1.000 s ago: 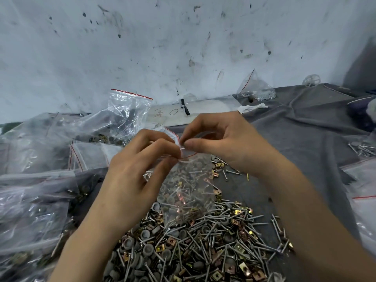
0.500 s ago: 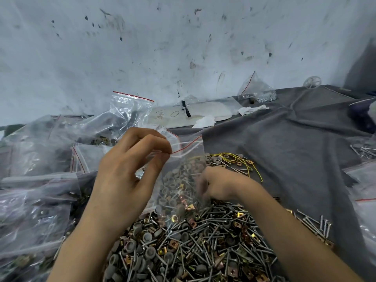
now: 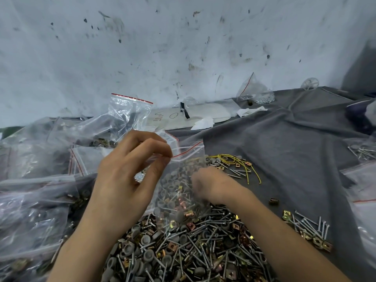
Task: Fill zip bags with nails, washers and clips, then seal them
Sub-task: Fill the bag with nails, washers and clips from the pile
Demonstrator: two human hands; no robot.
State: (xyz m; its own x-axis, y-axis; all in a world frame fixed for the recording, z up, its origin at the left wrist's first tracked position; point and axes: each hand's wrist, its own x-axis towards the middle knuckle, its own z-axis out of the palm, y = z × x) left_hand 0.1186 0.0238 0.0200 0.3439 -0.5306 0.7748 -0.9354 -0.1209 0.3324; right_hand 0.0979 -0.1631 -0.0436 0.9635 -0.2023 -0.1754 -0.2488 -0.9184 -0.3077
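Here, a grey cloth [image 3: 284,149] covers a work surface against a scuffed pale wall. On it, nearest the viewer, lies a large heap of loose hardware [image 3: 193,251]: steel nails, grey washers and brass-coloured clips, tangled together. To the left sits a pile of clear bags [image 3: 30,200], some already filled.

Above the heap, the left hand [image 3: 126,180] holds up a small clear zip bag [image 3: 181,180] with a red line along its mouth. Thumb and forefinger pinch the bag's top left corner; the other fingers curl loosely. The bag hangs down to the heap, and whether it touches cannot be told.

The right hand [image 3: 209,186] is low beside the bag, over the heap, and blurred; whether its fingers are spread or pinching cannot be told.

The bag looks thin, limp and slippery, so it likely sags under metal and is best gripped at the stiffer zip strip. The nail points could probably pierce the film. Loose pieces seem small, hard and easily scattered, better scooped than picked singly.
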